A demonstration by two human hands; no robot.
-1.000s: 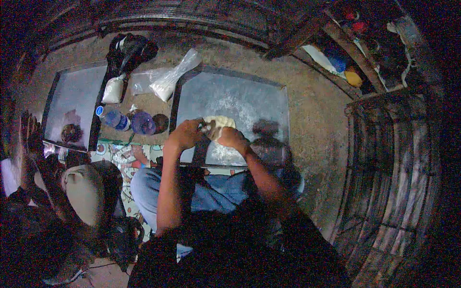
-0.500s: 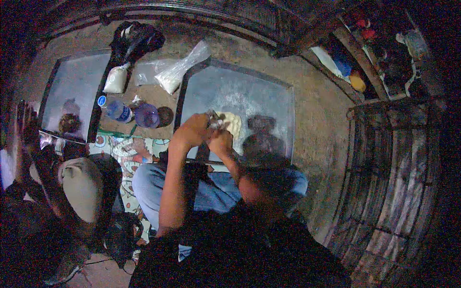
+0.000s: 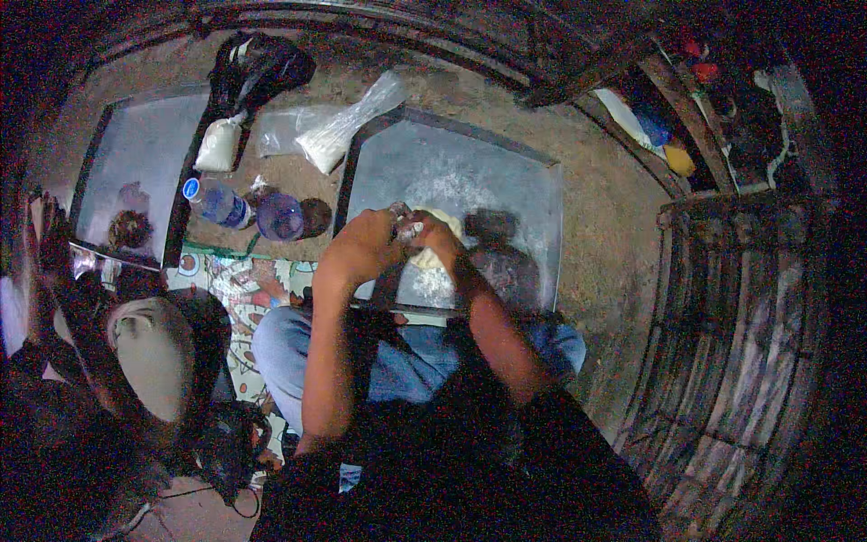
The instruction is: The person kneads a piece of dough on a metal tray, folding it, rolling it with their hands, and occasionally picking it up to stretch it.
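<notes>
My left hand (image 3: 368, 239) and my right hand (image 3: 435, 232) are closed close together over a grey board (image 3: 452, 144) dusted with white powder. Their fingertips meet around a small pale-grey, white-flecked item (image 3: 406, 226) that I cannot make out. Beneath and just right of the fingers, pale dough (image 3: 429, 257) lies on the board, partly hidden by my hands.
Left are another grey board (image 3: 135, 154), a co-worker's hands (image 3: 45, 217) and knee (image 3: 149, 352). A bag of white stuff (image 3: 217, 144), clear bag (image 3: 330, 135), black bag (image 3: 253, 68), bottle (image 3: 217, 203) and purple container (image 3: 280, 217) sit between boards. Right is slatted wood (image 3: 722, 343).
My hands have drawn slightly closer together, the right one shifting left relative to the board and then up off the dough's lower part. The whole view has shifted a little with my head.
</notes>
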